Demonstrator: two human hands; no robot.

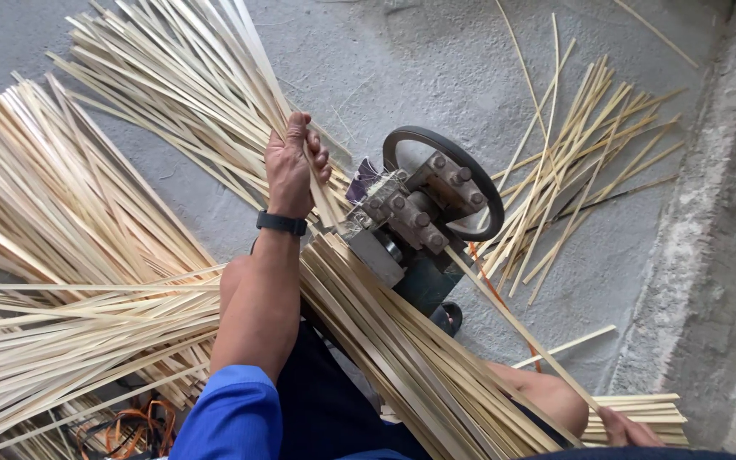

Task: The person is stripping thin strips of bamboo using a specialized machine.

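Pale split bamboo strips spread over a rough grey concrete floor (pixel 402 60), around a small metal splitting machine.

The left hand (pixel 293 166), a black band at its wrist, is closed around a long bundle of pale bamboo strips (pixel 385 332) that slants across the lap, just beside the grey bolted machine with its black ring wheel (pixel 419 213). The right hand (pixel 628 428), low at the edge, rests on a short stack of strips (pixel 653 409); its grip cannot be made out. Loose strips fan out left (pixel 53 255) and right (pixel 572 162). A raised concrete kerb (pixel 709 238) borders the floor.

Head camera, looking steeply down, close range.
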